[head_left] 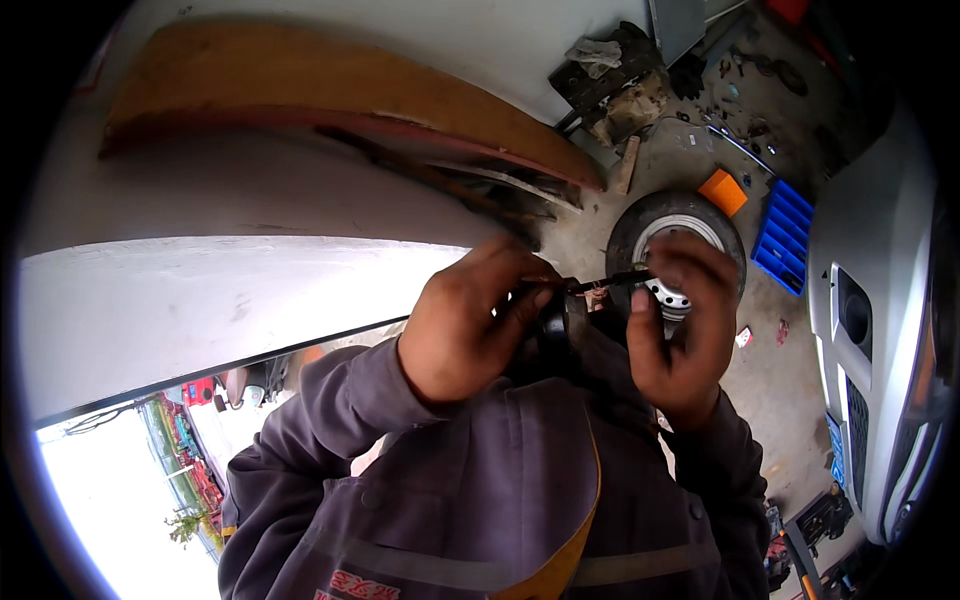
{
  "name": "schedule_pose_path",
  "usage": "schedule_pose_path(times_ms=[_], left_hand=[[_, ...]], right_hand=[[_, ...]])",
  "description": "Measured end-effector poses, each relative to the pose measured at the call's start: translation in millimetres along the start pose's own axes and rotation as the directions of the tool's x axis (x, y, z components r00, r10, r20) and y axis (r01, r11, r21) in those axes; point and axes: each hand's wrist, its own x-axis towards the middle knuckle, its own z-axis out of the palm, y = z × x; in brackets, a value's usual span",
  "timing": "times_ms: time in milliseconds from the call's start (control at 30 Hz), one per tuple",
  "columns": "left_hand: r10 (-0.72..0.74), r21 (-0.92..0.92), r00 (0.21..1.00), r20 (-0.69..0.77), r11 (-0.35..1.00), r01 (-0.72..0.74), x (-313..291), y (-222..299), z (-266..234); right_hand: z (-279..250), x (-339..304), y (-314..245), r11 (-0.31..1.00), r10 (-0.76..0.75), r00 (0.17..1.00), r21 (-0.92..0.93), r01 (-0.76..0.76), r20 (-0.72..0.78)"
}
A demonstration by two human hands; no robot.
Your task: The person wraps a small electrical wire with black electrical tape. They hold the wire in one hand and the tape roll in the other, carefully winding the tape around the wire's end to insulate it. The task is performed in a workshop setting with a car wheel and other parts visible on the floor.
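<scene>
In front of my chest both hands are raised close together. My left hand (465, 325) pinches one end of a thin dark cord-like piece (600, 285) between thumb and fingertips. Across from it, my right hand (690, 335) has its fingers curled and its thumb up, gripping the other end of that piece. The exact kind of the piece is too small to make out. Just under the left fingertips is a rounded black part (553, 330), partly hidden by the hand; whether it is held cannot be told.
A wheel with a tire (625, 230) lies on the floor beyond my right hand. Near it are an orange box (722, 192) and a blue compartment tray (783, 235). A silver car front (880, 220) stands at the right. A long brown curved panel (300, 75) rests at upper left.
</scene>
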Motion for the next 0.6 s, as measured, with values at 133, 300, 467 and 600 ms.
schedule_pose_path(times_ms=[133,300,467,600], left_hand=[[-0.464,-0.485,0.767,0.443,0.595,0.64,4,-1,-6],[-0.552,-0.473,0.723,0.415,0.548,0.69,3,1,0],[-0.541,-0.288,0.821,0.183,0.769,0.571,-1,-17,9],[-0.625,-0.441,0.728,0.283,0.589,0.677,6,-4,-1]], right_hand=[[6,-25,7,0.981,-0.156,0.973,-0.085,0.173,0.172],[2,-24,-14,0.991,0.089,0.964,-0.116,-0.062,0.25],[-12,-41,-6,0.759,0.52,0.844,0.384,-0.526,0.129],[18,-30,-5,0.961,0.272,0.956,0.026,-0.276,0.109]])
